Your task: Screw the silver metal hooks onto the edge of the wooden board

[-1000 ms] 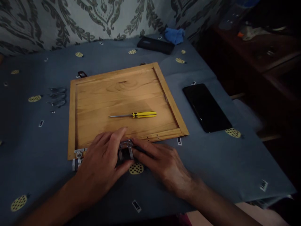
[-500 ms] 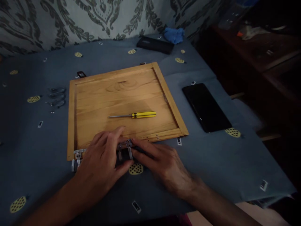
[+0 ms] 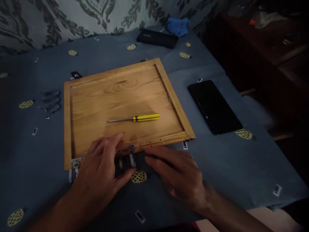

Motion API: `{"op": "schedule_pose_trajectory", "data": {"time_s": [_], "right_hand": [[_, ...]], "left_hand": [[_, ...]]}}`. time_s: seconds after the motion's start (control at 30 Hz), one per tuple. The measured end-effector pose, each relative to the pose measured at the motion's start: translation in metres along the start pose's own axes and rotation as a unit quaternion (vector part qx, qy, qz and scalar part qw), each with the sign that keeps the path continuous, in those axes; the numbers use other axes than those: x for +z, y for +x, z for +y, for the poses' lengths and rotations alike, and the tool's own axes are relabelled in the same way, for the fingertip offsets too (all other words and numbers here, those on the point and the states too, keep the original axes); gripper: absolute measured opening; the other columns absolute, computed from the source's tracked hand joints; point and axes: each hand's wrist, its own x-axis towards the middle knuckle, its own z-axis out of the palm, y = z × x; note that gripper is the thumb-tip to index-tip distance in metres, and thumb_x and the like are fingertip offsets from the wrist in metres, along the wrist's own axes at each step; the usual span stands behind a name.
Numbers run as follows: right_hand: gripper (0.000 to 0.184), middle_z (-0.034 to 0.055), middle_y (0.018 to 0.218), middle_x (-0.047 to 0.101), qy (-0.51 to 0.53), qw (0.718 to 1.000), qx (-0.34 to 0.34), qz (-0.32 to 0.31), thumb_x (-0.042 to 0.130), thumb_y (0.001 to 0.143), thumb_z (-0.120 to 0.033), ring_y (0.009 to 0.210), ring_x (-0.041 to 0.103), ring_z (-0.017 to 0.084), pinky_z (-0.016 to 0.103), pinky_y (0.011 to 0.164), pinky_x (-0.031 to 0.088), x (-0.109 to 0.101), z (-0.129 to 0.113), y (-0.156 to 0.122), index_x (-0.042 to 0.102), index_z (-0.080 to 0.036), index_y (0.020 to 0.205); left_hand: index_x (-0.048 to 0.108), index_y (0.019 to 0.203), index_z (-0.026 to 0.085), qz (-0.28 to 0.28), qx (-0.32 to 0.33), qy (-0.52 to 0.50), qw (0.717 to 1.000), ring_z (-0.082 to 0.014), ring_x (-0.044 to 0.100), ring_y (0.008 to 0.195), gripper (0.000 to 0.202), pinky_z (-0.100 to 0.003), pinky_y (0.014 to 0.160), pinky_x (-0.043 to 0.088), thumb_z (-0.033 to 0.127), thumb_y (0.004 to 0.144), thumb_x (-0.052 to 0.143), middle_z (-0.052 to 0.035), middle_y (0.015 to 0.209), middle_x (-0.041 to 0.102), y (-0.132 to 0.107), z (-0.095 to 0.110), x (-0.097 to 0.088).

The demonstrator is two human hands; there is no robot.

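Note:
A framed wooden panel [image 3: 113, 96] lies on the cloth-covered table, small holes along its near edge. My left hand [image 3: 98, 170] curls over that edge, thumb and fingers around a metal hinge-like fitting [image 3: 131, 156]; its left part is hidden under the hand. A second metal fitting [image 3: 76, 165] sits at the panel's near left corner, left of the hand. My right hand [image 3: 178, 175] is right of the held fitting and apart from it, fingertips by the panel edge, fingers apart, nothing visible in them. A yellow-handled screwdriver [image 3: 146, 117] rests on the panel.
A black phone [image 3: 214, 106] lies right of the panel. Several small clear packets [image 3: 50, 101] are on the left. At the back are a dark case [image 3: 156, 38] and a crumpled blue cloth [image 3: 178, 26]. Dark clasps [image 3: 76, 75] project from the panel's far edge.
My right hand has drawn right, off the metal fitting, and its fingers have come free. My left hand keeps its hold. The view has shifted slightly.

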Motion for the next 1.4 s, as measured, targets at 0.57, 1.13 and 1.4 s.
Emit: {"op": "schedule_pose_trajectory", "data": {"time_s": [0.57,1.13,1.4], "right_hand": [[0.034,0.0048,0.082,0.077,-0.015,1.000,-0.009,0.010,0.045,0.098,-0.008,0.062,0.069,0.011,0.023,0.055,0.055,0.002,-0.001,0.007,0.069,-0.014,0.075],[0.032,0.0022,0.078,0.075,-0.008,1.000,0.000,0.012,0.047,0.097,-0.006,0.058,0.066,0.009,0.023,0.052,0.052,0.003,-0.001,0.006,0.068,-0.016,0.075],[0.039,0.0009,0.072,0.074,-0.026,1.000,-0.004,0.003,0.039,0.100,-0.007,0.055,0.063,0.008,0.021,0.052,0.050,-0.001,-0.002,0.011,0.067,-0.017,0.074]], "left_hand": [[0.035,0.138,0.022,-0.007,-0.001,0.017,1.000,-0.0353,0.064,0.109,0.065,-0.058,0.093,0.051,0.030,0.083,0.069,-0.0094,0.109,0.075,0.001,0.001,-0.002],[0.036,0.135,0.021,-0.007,-0.011,0.039,0.999,-0.0330,0.071,0.101,0.062,-0.057,0.094,0.051,0.030,0.083,0.068,-0.0085,0.104,0.076,0.002,0.005,-0.002],[0.037,0.133,0.023,-0.008,-0.014,0.046,0.999,-0.0331,0.072,0.101,0.058,-0.055,0.093,0.051,0.032,0.084,0.067,-0.0071,0.104,0.077,0.003,0.007,-0.003]]}}
